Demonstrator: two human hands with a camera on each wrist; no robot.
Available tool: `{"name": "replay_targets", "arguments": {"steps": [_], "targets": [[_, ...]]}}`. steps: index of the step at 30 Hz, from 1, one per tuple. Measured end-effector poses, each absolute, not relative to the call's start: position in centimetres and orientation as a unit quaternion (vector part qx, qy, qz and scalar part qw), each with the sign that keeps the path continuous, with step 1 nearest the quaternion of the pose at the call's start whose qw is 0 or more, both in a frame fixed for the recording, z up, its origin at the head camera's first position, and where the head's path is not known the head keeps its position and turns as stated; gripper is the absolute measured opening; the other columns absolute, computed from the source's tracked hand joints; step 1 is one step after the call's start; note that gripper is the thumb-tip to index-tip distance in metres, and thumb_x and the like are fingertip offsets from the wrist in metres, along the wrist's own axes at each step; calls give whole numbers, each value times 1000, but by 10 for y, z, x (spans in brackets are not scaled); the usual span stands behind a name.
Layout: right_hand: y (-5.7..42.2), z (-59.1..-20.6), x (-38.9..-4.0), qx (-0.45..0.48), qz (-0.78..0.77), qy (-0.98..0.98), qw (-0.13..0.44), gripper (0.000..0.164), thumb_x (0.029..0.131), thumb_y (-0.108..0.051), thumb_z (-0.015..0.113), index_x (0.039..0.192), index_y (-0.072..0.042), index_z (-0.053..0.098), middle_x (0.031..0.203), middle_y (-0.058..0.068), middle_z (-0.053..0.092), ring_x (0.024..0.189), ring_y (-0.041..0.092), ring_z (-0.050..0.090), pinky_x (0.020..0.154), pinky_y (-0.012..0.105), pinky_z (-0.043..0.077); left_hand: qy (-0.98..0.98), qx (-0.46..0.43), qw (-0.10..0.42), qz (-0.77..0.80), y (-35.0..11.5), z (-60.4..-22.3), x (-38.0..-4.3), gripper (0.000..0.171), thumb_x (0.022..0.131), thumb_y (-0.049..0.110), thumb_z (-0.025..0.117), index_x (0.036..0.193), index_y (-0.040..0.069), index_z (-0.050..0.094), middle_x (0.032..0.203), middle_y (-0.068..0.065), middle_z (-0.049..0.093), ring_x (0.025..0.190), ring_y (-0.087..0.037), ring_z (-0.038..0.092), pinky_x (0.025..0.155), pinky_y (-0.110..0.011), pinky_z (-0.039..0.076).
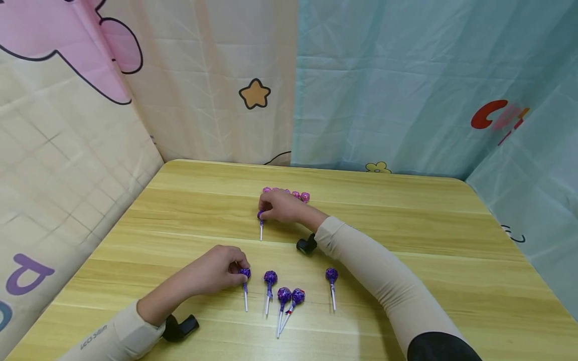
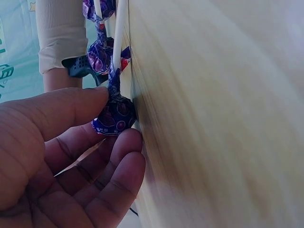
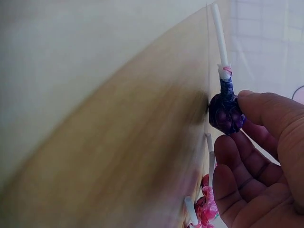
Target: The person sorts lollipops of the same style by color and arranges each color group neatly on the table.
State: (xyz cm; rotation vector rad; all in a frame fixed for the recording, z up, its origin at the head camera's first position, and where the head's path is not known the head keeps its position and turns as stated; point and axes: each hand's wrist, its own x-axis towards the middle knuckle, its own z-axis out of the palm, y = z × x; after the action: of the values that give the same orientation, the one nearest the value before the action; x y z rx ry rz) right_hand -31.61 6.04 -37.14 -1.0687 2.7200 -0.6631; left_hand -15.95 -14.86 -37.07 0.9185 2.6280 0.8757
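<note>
Working at two spots at once, pinched one round, purple-wrapped lollipop with a white stick [image 3: 225,115] in the right grip [image 1: 283,206], just short of a row of pink-wrapped lollipops [image 1: 305,197] on the light wooden surface [image 1: 451,230], and a second purple-wrapped lollipop [image 2: 114,118] in the left grip [image 1: 217,271], just left of four more purple-wrapped lollipops [image 1: 284,295]. Seemed midway through sorting by colour, to judge from the layout. Likely called next for easing each pinch gently, without rolling the round heads.

Lt wood tbl [image 1: 415,215], beige curtain [image 1: 203,105] w/ orange star [image 1: 255,94], blue curtain [image 1: 384,90] behind
</note>
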Motion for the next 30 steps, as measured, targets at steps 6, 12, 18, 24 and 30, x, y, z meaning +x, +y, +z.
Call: {"name": "replay_targets", "arguments": {"steps": [6, 12, 18, 24, 30], "targets": [[61, -371, -316, -355, -235, 902, 74, 10, 93, -21, 72, 93, -13, 66, 87, -2, 61, 79, 14, 53, 70, 24, 44, 894, 314, 111, 299, -149, -371, -160, 8, 87, 9, 76, 88, 14, 70, 79, 10, 58, 68, -6, 53, 61, -25, 47], [63, -371, -317, -349, -244, 902, 72, 9, 92, -20, 72, 93, -13, 67, 88, -2, 64, 82, 13, 56, 73, 24, 46, 894, 313, 113, 301, -149, -372, -160, 8, 87, 9, 76, 88, 14, 70, 79, 10, 58, 69, -6, 53, 61, -25, 47], [64, -369, -319, -346, -242, 904, 64, 9, 92, -19, 73, 93, -12, 66, 87, -2, 63, 82, 14, 54, 73, 25, 45, 893, 314, 110, 302, -149, -372, -161, 7, 87, 9, 76, 89, 13, 70, 79, 10, 59, 69, -6, 54, 61, -25, 48], [62, -370, -320, -351, -243, 902, 63, 10, 92, -19, 73, 93, -11, 67, 86, -2, 64, 80, 14, 55, 72, 25, 45, 894, 313, 110, 302, -150, -371, -161, 7, 87, 9, 76, 88, 13, 70, 79, 10, 59, 69, -5, 54, 61, -25, 48], [58, -371, -322, -352, -217, 908, 59, 12, 92, -23, 74, 92, -13, 66, 85, -2, 63, 79, 14, 55, 73, 25, 44, 895, 314, 107, 298, -150, -372, -162, 7, 87, 8, 76, 88, 13, 71, 79, 10, 58, 69, -5, 54, 62, -25, 48]]}}
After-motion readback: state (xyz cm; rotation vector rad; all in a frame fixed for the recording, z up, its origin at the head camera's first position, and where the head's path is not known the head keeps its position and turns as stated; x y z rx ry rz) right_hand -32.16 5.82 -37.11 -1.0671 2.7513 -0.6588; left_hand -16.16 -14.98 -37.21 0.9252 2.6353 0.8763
